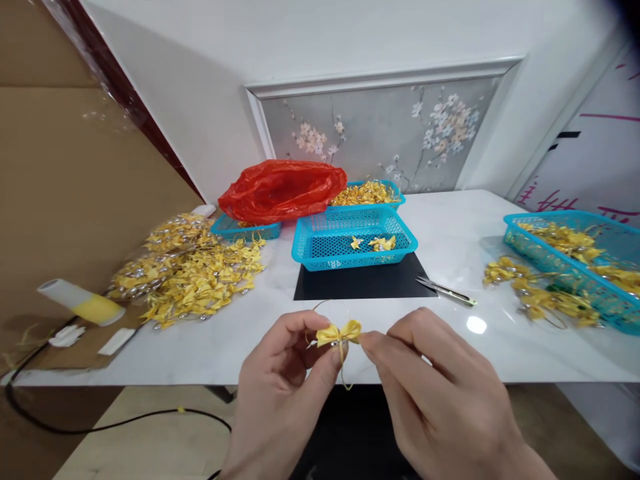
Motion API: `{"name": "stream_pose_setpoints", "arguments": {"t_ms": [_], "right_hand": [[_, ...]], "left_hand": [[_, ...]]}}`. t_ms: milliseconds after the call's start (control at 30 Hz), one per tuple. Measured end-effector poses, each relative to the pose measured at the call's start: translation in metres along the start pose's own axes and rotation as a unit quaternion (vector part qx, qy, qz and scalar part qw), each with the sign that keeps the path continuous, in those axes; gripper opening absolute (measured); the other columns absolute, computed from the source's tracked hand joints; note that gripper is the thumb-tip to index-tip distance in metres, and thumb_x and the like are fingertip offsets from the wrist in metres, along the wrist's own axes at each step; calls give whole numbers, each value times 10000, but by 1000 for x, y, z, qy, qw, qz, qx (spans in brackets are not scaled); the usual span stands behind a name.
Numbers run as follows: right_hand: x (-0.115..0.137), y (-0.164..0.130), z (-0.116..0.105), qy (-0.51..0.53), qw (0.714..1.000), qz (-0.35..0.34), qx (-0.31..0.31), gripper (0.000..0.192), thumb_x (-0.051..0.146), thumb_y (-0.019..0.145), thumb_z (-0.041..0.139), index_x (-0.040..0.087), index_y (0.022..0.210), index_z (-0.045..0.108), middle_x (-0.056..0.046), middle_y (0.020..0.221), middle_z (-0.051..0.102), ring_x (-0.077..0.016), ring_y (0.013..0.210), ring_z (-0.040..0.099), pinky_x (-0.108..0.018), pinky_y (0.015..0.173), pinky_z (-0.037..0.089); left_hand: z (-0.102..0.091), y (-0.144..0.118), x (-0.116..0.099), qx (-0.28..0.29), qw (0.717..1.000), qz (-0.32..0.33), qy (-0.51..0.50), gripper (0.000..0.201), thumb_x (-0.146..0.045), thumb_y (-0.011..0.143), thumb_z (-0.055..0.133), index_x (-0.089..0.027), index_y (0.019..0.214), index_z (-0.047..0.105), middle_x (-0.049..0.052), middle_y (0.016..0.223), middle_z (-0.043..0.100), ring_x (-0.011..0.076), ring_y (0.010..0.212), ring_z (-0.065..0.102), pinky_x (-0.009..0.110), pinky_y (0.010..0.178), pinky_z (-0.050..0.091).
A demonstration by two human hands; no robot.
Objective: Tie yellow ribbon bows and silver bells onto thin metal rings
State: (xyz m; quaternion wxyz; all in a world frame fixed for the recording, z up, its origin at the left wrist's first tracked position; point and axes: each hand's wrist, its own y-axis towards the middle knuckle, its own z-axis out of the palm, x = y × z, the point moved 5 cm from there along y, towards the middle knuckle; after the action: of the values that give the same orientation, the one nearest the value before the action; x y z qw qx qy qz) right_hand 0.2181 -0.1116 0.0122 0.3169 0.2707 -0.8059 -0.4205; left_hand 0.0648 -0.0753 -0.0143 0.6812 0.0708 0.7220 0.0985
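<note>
A small yellow ribbon bow [340, 332] with silvery beads and a thin yellow cord is held up in front of the table's near edge. My left hand [287, 393] pinches its left loop and lower middle between thumb and fingers. The fingertips of my right hand [440, 387] are closed on the tip of the right loop. The cord hangs below the bow, and another strand curls up behind my left fingers. Beyond my hands, a blue plastic basket [350, 261] with a few yellow bows [383, 244] in it stands on a black mat [320, 285].
Thread snips [447, 291] lie at the mat's right corner. A big heap of yellow bows [200, 280] is at left. At right, another blue basket [565, 257] holds more, with loose bows beside it. A red plastic bag [280, 190] rests on baskets behind. A black cable [130, 415] hangs lower left.
</note>
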Motion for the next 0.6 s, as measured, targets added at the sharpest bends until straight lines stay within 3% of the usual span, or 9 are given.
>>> {"name": "stream_pose_setpoints", "arguments": {"t_ms": [233, 467, 600], "right_hand": [[-2, 1, 3, 3, 1000, 14, 11, 192, -49, 820, 536, 60, 855, 690, -66, 665, 520, -156, 603, 469, -274, 508, 421], [-1, -3, 6, 23, 999, 29, 2, 202, -51, 809, 532, 81, 835, 681, -38, 644, 482, -137, 562, 451, -251, 480, 392], [-2, -8, 6, 37, 998, 42, 8, 223, -48, 818, 538, 112, 894, 673, -26, 664, 485, -129, 563, 444, -241, 483, 390]], "left_hand": [[0, -5, -3, 8, 994, 73, 79, 290, -55, 799, 681, -322, 910, 688, -76, 849, 703, 78, 778, 669, 94, 731, 542], [1, -9, -4, 26, 984, 152, 92, 378, 1, 839, 615, -343, 991, 649, -45, 995, 641, 119, 982, 615, 156, 835, 532], [1, -11, -3, 34, 978, 178, 103, 391, 26, 842, 603, -341, 972, 641, -60, 963, 658, 110, 970, 612, 166, 877, 507]]}}
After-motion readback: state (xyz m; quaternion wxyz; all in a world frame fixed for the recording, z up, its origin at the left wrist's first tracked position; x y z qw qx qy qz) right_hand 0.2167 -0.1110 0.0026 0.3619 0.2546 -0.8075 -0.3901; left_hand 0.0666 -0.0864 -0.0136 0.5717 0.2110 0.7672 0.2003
